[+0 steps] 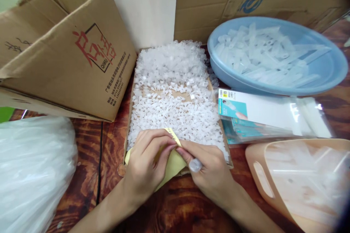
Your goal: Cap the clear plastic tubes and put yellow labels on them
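A yellow paper sheet (175, 162), bent and with small print near its top edge, is pinched in the fingers of my left hand (144, 160). My right hand (209, 167) is closed, with its thumb and forefinger at the sheet's edge, meeting the left fingertips. From the right fist sticks the rounded end of a clear plastic piece (195, 165), which looks like a small tube; the rest is hidden. Just beyond both hands lies a shallow cardboard tray (226, 153) holding a heap of small clear caps (172, 62) at the back and many small white plastic pieces (175, 111) in front.
On the left stand an open carton (109, 54) and a filled translucent plastic bag (32, 167). At the right are a blue basin (336, 69) of clear plastic pieces, a stack of printed clear packets (262, 111) and a beige bin (255, 156) with clear bags inside.
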`<state>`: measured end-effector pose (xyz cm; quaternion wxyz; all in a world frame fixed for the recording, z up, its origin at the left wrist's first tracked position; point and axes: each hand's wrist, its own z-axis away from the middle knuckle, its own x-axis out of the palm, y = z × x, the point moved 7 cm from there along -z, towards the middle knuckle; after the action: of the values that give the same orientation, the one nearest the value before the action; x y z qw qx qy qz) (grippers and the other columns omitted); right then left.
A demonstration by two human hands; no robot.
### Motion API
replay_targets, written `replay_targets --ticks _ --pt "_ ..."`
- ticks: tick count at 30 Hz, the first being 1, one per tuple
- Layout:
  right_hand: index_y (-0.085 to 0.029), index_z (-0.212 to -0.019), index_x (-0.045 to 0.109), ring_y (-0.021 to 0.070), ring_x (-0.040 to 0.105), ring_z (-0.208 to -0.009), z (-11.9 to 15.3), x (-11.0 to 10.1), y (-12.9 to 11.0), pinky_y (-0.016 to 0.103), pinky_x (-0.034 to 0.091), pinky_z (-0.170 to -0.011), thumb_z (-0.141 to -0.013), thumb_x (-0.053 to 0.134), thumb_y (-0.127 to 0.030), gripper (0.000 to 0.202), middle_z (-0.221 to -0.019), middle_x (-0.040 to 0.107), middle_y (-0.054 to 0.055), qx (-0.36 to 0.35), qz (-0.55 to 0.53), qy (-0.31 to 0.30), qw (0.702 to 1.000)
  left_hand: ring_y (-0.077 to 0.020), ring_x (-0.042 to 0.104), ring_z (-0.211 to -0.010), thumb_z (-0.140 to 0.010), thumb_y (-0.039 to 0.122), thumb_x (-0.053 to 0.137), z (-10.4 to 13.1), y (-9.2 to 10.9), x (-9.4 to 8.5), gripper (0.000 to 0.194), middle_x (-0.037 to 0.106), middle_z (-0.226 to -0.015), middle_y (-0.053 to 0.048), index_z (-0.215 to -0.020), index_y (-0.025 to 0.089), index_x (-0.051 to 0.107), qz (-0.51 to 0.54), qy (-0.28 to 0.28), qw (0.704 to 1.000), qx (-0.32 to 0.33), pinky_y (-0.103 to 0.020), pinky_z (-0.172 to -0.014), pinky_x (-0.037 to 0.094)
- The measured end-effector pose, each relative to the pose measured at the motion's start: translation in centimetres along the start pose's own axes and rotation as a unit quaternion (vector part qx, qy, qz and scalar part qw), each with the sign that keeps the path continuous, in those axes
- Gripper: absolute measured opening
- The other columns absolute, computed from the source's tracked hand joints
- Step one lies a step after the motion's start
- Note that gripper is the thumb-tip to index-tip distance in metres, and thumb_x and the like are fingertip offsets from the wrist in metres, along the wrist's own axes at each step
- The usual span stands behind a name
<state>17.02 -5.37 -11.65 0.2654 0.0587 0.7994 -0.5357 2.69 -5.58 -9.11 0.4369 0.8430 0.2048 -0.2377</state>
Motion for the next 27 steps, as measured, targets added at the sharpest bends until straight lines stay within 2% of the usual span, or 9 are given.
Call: replay_targets --ticks 5,10,15,19,22,27 --pt "-0.017 -0.094 0.068 0.0139 0.064 -0.062 -0.1 -0.1 -0.2 0.027 0.043 -0.061 -0.103 0.055 -0.011 0.017 -0.075 0.069 0.001 -0.006 0.008 0.006 1.000 -0.0146 0.063 -0.100 -0.095 0.001 0.062 0.2 -0.1 0.5 0.020 0.066 -0.104 -0.004 -0.107 0.016 0.062 -0.019 -0.012 1.000 0.010 -0.030 -0.092 0.051" --pt "-0.018 -0.092 0.068 0.0148 0.068 -0.067 -0.1 -0.1 -0.2 0.027 0.046 -0.063 -0.103 0.054 -0.012 0.019 -0.078 0.071 0.002 0.001 -0.002 0.003 1.000 -0.0140 0.061 -0.101 -0.097 0.002 0.060 0.4 -0.4 0.7 0.019 0.063 -0.104 -0.003 -0.108 0.017 0.059 -0.001 -0.031 1.000 -0.004 -0.028 -0.092 0.049" --pt "-0.018 -0.099 0.070 0.0161 0.071 -0.073 0.0 0.1 0.2 0.026 0.050 -0.067 -0.105 0.054 -0.015 0.018 -0.079 0.071 0.002 0.019 -0.015 -0.003 1.000 -0.0126 0.059 -0.104 -0.097 0.001 0.056 0.2 -0.7 0.8 0.021 0.060 -0.106 -0.003 -0.109 0.018 0.057 0.032 -0.049 0.998 -0.024 -0.025 -0.095 0.048" --pt "-0.017 -0.106 0.072 0.0144 0.069 -0.070 -0.2 0.1 0.4 0.026 0.047 -0.063 -0.105 0.053 -0.016 0.019 -0.084 0.074 0.002 0.032 -0.018 -0.009 0.999 -0.0130 0.058 -0.108 -0.098 0.002 0.055 -0.1 -0.9 0.7 0.019 0.058 -0.110 -0.004 -0.107 0.019 0.056 0.056 -0.062 0.996 -0.039 -0.025 -0.097 0.048" --pt "-0.018 -0.104 0.072 0.0137 0.067 -0.068 -0.2 0.0 0.6 0.026 0.046 -0.062 -0.105 0.053 -0.017 0.019 -0.083 0.073 0.002 0.041 -0.019 -0.013 0.999 -0.0139 0.058 -0.113 -0.098 0.004 0.057 -0.2 -1.2 0.6 0.018 0.057 -0.114 -0.005 -0.106 0.019 0.057 0.060 -0.061 0.995 -0.052 -0.026 -0.100 0.048" --pt "-0.019 -0.109 0.071 0.0148 0.071 -0.077 0.0 -0.1 0.5 0.026 0.048 -0.070 -0.106 0.054 -0.017 0.018 -0.087 0.074 0.002 0.031 -0.017 -0.015 0.999 -0.0147 0.057 -0.116 -0.097 0.006 0.062 -0.2 -1.4 0.5 0.018 0.057 -0.117 -0.005 -0.109 0.020 0.059 0.052 -0.051 0.996 -0.047 -0.028 -0.103 0.048"
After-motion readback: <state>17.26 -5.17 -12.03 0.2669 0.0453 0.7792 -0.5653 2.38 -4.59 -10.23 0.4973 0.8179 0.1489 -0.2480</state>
